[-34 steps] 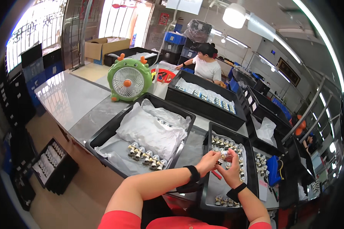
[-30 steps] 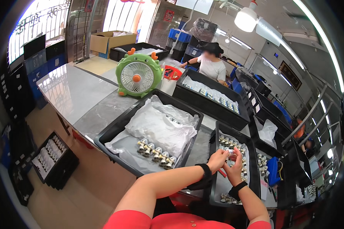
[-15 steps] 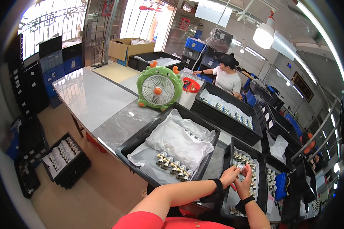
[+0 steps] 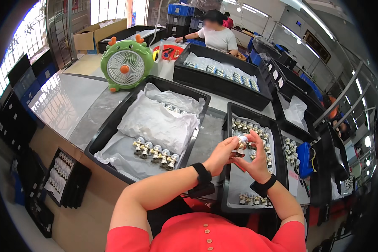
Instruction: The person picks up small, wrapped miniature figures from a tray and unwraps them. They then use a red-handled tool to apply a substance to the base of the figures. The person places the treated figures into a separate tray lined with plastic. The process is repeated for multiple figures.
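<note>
Over the right-hand black tray (image 4: 227, 185), my left hand (image 4: 219, 156) and my right hand (image 4: 257, 163) are closed around one small figurine (image 4: 241, 144) with a shiny round head and gold-white body. Fingers of both hands press it from either side and hide its lower part. Rows of similar figurines (image 4: 248, 126) line that tray beneath my hands, and another group (image 4: 252, 198) lies at its near end. To the left, a larger black tray (image 4: 97, 140) holds a short row of figurines (image 4: 156, 153) on white wrapping sheet (image 4: 155, 122), part of which covers others.
A green cartoon fan (image 4: 126, 67) stands behind the left tray. Farther back are a black tray (image 4: 222, 88) of blue-white pieces, a red basket (image 4: 172, 52) and a seated co-worker (image 4: 218, 35). Loose figurines (image 4: 290, 151) and a blue box (image 4: 305, 159) lie at the right.
My view has shifted, so the trays and fan sit higher and farther left. My hands have lifted a little and spread apart around the figurine, which now shows more clearly.
</note>
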Demonstrator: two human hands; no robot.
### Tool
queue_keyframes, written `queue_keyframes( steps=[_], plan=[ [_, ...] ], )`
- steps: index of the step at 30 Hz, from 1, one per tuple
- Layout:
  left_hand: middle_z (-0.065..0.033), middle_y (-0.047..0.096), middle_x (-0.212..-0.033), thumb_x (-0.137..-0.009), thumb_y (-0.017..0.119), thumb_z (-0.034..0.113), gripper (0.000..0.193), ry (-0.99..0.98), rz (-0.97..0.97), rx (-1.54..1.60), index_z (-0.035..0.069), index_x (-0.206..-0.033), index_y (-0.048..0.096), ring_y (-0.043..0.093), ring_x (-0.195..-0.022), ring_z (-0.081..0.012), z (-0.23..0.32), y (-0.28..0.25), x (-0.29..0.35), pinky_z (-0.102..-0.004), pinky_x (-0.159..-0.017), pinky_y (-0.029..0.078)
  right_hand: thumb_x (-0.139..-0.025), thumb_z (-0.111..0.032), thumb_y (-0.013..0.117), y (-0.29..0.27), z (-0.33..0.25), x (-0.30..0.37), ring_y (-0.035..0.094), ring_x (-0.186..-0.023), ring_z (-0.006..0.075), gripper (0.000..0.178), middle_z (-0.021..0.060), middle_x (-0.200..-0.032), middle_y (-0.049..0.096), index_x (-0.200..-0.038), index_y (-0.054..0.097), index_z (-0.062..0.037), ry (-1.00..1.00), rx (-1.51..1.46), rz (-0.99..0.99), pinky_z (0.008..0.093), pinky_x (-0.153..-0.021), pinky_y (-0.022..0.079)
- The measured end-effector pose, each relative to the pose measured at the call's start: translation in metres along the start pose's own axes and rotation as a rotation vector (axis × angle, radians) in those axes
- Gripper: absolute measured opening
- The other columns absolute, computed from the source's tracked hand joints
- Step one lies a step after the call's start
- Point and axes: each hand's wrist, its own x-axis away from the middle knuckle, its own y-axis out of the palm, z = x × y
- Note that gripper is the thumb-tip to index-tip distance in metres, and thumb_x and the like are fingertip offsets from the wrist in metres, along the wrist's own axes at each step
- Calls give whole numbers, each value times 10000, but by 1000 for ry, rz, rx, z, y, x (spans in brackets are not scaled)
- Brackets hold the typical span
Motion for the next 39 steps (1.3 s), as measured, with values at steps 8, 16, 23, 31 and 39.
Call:
queue_keyframes(
  steps=[8, 16, 23, 31, 39],
  plan=[
    [-50, 531, -1250, -998, 422, 258, 423, -28, -70, -3, 108, -1389, 358, 566, -1113, -227, 4, 6, 7, -356, -943, 448, -617, -95, 821, -19, 24, 2, 482, -1156, 265, 838, 117, -1233, 506, -1335, 390, -61, -54, -150, -132, 371, -984, 389],
    [-58, 511, -1256, -955, 528, 180, 490, 47, 10, -230, 63, -1394, 344, 553, -1106, -182, -4, 13, 4, -328, -970, 436, -621, -99, 830, -23, 52, 2, 494, -1141, 284, 789, 112, -1248, 506, -1299, 427, -77, -127, -244, -190, 378, -983, 398],
    [-68, 516, -1237, -942, 555, 180, 520, 39, 43, -99, 55, -1397, 335, 550, -1102, -178, -9, 24, -3, -335, -966, 442, -600, -112, 838, -24, 58, 2, 508, -1101, 280, 828, 111, -1201, 532, -1310, 413, -69, -218, -222, -114, 384, -956, 411],
    [-87, 515, -1263, -956, 528, 204, 517, -46, -8, 88, 81, -1409, 312, 553, -1129, -209, -12, 13, -9, -347, -955, 453, -633, -155, 831, -24, 63, 5, 511, -1101, 247, 869, 100, -1192, 534, -1363, 366, -69, -58, -325, -183, 374, -950, 399],
    [-84, 501, -1284, -949, 541, 203, 488, -49, -10, 135, 88, -1381, 347, 545, -1141, -206, -15, 7, -9, -344, -958, 453, -669, -179, 825, -17, 75, 9, 481, -1162, 181, 899, 61, -1256, 512, -1407, 318, -99, 172, -573, -293, 347, -946, 378]
  ],
)
